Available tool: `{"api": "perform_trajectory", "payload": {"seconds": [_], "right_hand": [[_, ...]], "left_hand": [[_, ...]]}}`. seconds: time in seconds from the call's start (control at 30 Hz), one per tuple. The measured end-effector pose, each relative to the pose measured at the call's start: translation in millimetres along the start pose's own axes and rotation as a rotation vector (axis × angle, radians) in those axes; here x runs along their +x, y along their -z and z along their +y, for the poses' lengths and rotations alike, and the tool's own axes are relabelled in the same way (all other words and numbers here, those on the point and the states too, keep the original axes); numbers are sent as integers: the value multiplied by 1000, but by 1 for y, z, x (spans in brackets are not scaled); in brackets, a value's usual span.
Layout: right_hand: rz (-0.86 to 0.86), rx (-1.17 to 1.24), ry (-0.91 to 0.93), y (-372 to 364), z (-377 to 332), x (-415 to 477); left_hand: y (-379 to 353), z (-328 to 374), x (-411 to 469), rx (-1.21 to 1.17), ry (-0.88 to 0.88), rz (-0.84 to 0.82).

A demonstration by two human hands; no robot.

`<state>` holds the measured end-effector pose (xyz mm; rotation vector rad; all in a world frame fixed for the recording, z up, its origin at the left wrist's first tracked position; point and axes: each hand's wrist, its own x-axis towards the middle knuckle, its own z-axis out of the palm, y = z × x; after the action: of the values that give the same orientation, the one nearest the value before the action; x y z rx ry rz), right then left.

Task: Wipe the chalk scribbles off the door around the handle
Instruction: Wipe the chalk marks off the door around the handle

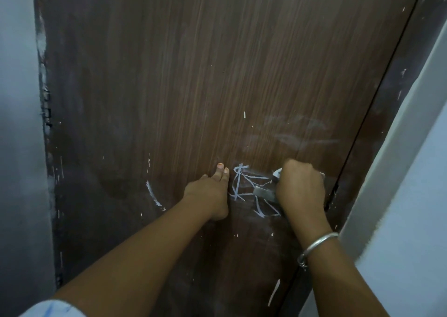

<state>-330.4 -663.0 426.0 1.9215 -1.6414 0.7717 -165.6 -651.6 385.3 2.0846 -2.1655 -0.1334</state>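
While the left hand (210, 191) braces flat and unclenched against the door (217, 74), the right hand (301, 186) clenches what looks like a pale cloth (278, 171) over the metal handle (262, 192); firm, overlapping strokes should sweep leftward across the chalk scribbles (238, 182) just beside it.

One door (193, 74), one handle (263, 193), one cloth (278, 171), one bangle (316, 247), two hands at the handle: left hand (206, 193), right hand (301, 186)

Left hand (208, 193) presses door (217, 74); right hand (301, 186) grips cloth (278, 171).
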Motion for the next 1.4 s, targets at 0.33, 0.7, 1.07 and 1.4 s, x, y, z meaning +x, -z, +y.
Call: {"api": "perform_trajectory", "payload": {"seconds": [0.33, 0.7, 1.07, 1.4], "right_hand": [[-127, 89, 143, 0, -38, 8], [-35, 39, -28, -1, -4, 2], [-107, 157, 172, -16, -83, 18], [-111, 121, 284, -22, -99, 8]], "left_hand": [[5, 3, -2, 47, 54, -13], [4, -9, 1, 20, -35, -23], [2, -7, 0, 71, 4, 2], [-7, -3, 1, 185, 26, 40]]}}
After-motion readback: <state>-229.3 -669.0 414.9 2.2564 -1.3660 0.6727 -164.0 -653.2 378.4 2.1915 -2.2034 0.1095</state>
